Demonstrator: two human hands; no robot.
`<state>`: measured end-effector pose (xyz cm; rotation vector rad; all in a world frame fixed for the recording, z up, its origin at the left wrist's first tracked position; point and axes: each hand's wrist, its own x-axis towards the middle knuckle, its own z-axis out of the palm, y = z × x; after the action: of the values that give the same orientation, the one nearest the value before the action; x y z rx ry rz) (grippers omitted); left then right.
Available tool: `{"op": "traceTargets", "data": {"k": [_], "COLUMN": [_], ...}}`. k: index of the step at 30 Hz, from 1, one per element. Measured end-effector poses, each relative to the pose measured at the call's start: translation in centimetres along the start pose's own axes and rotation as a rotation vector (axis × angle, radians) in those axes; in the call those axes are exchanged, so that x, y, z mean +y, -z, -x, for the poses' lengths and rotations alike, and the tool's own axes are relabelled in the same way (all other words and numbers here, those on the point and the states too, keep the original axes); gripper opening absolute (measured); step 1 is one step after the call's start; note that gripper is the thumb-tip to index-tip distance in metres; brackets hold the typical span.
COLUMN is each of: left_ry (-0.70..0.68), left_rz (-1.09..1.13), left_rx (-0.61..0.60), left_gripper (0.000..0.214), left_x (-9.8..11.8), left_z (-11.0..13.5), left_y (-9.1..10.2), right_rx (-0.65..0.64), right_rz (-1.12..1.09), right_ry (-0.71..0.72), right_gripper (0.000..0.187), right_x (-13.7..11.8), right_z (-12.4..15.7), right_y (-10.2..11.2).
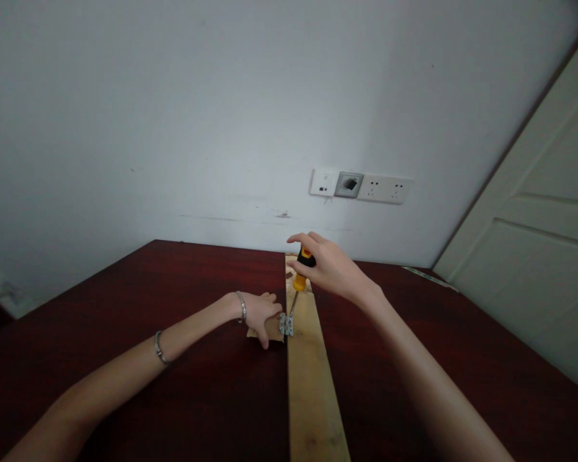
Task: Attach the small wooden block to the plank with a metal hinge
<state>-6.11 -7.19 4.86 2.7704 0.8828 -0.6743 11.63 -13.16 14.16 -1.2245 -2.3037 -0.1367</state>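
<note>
A long pale wooden plank [313, 385] runs from the near edge toward the wall. Beside its left edge lies a small light-brown board [273, 331], and a metal hinge [286, 325] bridges the two. My left hand [261, 314] grips the small board from above, thumb toward me and fingers over its far side, hiding much of it. In my right hand [325, 263] is a screwdriver [299, 282] with a yellow and black handle, held tilted between thumb and fingers. Its tip meets the hinge's right leaf; any screw there is too small to make out.
Everything lies on a dark red wooden tabletop [197, 398]. Behind it rises a white wall [221, 128] with a row of sockets [384, 188]. A pale panelled door [549, 256] stands at the right, and a thin strip [428, 277] lies near the table's far right edge.
</note>
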Motion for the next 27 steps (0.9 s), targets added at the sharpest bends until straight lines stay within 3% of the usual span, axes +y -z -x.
{"op": "traceTargets", "data": {"k": [5, 11, 16, 24, 27], "left_ry": [-0.015, -0.032, -0.05, -0.022, -0.025], "left_rz": [0.041, 0.069, 0.07, 0.061, 0.077], "left_rx": [0.039, 0.072, 0.076, 0.095, 0.087], "left_gripper": [0.08, 0.078, 0.077, 0.077, 0.078], "left_x": [-0.42, -0.68, -0.5, -0.34, -0.38], "left_z": [0.1, 0.39, 0.68, 0.95, 0.89], "left_y": [-0.61, -1.01, -0.83, -0.93, -0.97], "right_rx": [0.035, 0.057, 0.071, 0.102, 0.095], "right_rz": [0.008, -0.022, -0.056, -0.034, -0.046], "right_ry": [-0.014, 0.002, -0.003, -0.005, 0.008], "right_gripper": [0.05, 0.04, 0.048, 0.037, 0.044], "right_x": [-0.41, -0.26, -0.42, 0.04, 0.11], "right_z": [0.61, 0.87, 0.94, 0.79, 0.96], "right_y": [-0.36, -0.68, -0.62, -0.48, -0.41]}}
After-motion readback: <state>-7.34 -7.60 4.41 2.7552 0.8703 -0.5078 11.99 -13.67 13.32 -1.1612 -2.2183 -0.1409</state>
